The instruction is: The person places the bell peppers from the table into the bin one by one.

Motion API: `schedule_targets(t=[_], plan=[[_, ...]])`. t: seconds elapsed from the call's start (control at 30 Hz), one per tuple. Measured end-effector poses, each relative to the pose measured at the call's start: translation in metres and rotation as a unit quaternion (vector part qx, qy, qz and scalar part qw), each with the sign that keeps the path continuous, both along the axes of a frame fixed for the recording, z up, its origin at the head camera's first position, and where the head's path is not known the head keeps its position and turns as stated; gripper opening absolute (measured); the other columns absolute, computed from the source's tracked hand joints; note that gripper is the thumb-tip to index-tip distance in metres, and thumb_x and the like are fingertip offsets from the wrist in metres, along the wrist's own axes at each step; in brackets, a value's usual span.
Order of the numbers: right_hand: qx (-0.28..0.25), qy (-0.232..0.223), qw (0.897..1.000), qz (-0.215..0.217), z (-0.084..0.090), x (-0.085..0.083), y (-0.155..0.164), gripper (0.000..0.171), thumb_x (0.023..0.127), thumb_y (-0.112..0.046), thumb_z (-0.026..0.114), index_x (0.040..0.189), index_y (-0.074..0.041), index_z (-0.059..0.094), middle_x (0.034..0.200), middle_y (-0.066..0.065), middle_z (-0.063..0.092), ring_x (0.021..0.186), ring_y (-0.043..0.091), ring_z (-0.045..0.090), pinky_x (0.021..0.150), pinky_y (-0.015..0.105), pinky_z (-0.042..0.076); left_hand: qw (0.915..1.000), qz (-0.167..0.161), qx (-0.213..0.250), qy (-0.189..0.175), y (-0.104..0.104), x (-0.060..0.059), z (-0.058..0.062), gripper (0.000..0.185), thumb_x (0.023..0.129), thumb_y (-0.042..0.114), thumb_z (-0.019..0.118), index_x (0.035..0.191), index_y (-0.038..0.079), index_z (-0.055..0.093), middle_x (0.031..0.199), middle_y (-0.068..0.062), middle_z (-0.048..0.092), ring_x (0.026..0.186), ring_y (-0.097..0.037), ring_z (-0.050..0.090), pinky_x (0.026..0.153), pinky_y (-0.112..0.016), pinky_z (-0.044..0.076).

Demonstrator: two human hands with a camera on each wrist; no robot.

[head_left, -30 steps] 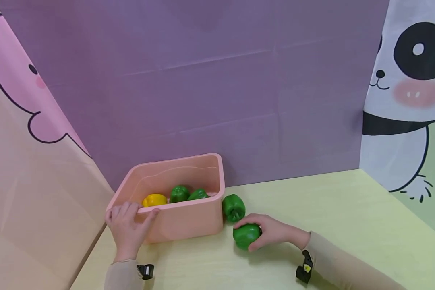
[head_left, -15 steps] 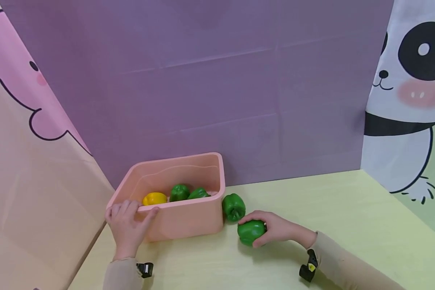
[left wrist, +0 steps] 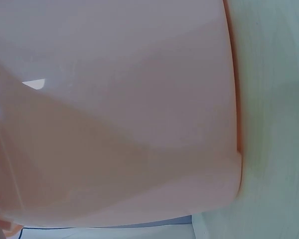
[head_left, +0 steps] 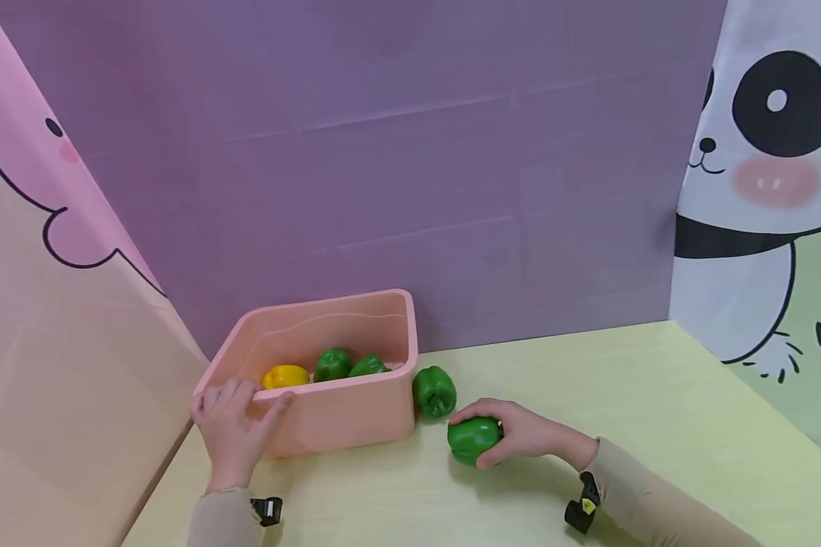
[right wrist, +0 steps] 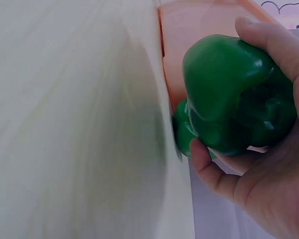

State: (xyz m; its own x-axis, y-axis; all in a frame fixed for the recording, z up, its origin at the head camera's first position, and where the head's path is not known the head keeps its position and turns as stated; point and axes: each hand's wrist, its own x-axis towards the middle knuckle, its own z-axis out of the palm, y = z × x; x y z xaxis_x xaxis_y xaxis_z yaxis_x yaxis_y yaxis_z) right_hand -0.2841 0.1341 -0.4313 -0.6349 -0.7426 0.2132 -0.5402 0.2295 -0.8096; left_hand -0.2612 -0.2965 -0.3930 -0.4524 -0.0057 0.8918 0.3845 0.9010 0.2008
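The right hand now grips its green pepper slightly farther from the pink bin — apparently lifting it — while the left hand still clasps the rim.

From my right wrist camera I see my right hand wrapped round a green pepper, thumb under it and fingers over the top. Behind it a second green pepper peeks out, seemingly touching the pink bin. The pale desk fills the left side, blurred.
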Motion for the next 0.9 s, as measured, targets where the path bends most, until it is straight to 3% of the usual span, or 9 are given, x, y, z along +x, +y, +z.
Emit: schedule_targets(t=[0.33,0.9], plan=[[-0.005,0.014,1.000,-0.005,0.002,0.001,0.004,0.059,0.076,-0.021,0.083,0.130,-0.020,0.058,0.121,-0.001,0.059,0.102,0.018,0.055,0.084,0.033,0.048,1.0000,0.003,0.003,0.000,-0.006,0.003,-0.005,0.069,0.082,0.074,0.052,0.081,0.005,0.057,0.076,-0.011,0.053,0.080,-0.036,0.041,0.088,-0.059,0.019],[-0.004,0.023,1.000,-0.008,0.010,0.002,0.009,0.059,0.077,-0.020,0.082,0.130,-0.020,0.058,0.120,0.000,0.058,0.101,0.019,0.055,0.082,0.034,0.049,1.0000,-0.002,0.000,0.009,-0.002,0.000,-0.003,0.071,0.083,0.075,0.048,0.081,0.005,0.056,0.075,-0.010,0.051,0.081,-0.036,0.040,0.088,-0.059,0.019]])
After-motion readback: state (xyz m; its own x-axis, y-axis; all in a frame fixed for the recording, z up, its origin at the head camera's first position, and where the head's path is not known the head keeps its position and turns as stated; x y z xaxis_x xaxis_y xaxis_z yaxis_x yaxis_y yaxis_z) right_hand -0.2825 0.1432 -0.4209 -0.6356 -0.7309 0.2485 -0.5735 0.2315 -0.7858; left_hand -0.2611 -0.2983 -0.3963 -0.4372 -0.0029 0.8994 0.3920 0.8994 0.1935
